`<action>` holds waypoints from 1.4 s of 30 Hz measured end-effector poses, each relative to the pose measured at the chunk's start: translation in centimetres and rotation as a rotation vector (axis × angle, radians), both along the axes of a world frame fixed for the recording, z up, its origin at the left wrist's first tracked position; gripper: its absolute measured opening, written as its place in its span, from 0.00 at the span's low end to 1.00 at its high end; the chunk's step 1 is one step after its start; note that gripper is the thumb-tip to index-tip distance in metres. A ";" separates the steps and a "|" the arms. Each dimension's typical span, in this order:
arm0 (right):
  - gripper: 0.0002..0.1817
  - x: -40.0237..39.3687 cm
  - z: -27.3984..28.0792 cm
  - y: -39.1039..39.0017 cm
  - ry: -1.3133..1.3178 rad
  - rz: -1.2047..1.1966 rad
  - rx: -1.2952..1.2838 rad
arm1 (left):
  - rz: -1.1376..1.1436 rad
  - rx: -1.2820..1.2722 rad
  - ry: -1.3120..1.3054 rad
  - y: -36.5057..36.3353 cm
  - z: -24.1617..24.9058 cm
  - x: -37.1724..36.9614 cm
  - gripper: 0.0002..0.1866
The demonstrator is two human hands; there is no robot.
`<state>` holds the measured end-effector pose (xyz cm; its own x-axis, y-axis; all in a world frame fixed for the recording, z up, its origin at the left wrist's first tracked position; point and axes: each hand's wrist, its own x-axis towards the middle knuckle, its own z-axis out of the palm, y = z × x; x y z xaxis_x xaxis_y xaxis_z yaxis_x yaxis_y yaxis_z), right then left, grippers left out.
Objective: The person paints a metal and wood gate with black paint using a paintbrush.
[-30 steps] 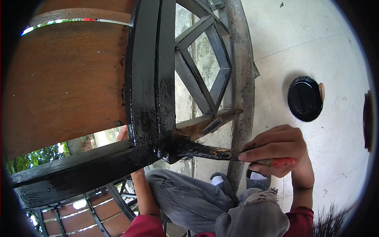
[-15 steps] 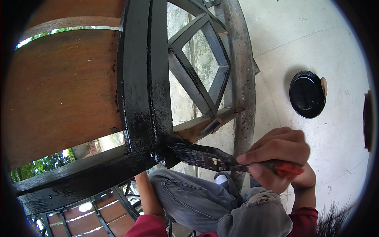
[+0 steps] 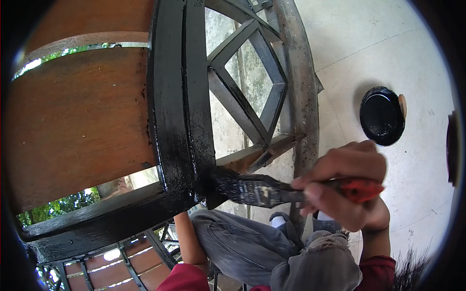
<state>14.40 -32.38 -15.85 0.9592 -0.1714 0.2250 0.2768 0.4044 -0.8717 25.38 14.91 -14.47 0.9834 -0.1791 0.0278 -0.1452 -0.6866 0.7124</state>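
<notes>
My right hand is closed around the red handle of a paintbrush. The brush is coated in black paint, and its bristles press against the corner joint of a black frame. Wet, glossy paint covers the joint and the lower rail. My left forearm rises behind that rail, which hides the hand. Brown wooden slats adjoin the frame on the left. To the right, a diamond-patterned lattice meets a rusty, partly bare crosspiece.
A round container of black paint stands on the pale floor at right, with a brown piece at its rim. A worn curved bar runs beside the lattice. My legs in grey jeans are below the frame.
The brush stays at the corner joint while its handle end has shifted slightly right, with my right hand turning a little. The whole view has drifted slightly.
</notes>
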 end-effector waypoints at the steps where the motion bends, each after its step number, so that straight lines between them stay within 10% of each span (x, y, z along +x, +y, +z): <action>1: 0.03 -0.1 0.0 0.1 0.001 0.001 0.005 | -0.003 0.015 0.008 0.1 0.1 0.0 0.37; 17: 0.07 3.6 -2.2 -1.3 -0.297 0.042 -0.204 | 0.045 0.344 0.160 3.5 5.6 -4.5 0.33; 21: 0.10 3.2 -0.9 0.9 0.030 -0.059 0.162 | 0.026 0.401 0.201 3.4 5.9 -4.1 0.32; 23: 0.10 4.5 -1.2 -0.6 0.074 0.334 0.427 | 0.021 0.427 0.216 3.4 6.2 -4.0 0.32; 31: 0.11 3.8 -1.0 0.2 0.030 0.236 0.281 | -0.001 0.500 0.237 3.2 6.6 -3.1 0.30; 32: 0.12 3.7 -1.3 -0.4 -0.085 0.180 -0.065 | -0.008 0.507 0.242 3.2 6.5 -3.0 0.30; 42: 0.13 2.9 -1.9 0.9 -0.085 0.031 0.325 | -0.070 0.569 0.280 2.9 5.2 -1.7 0.28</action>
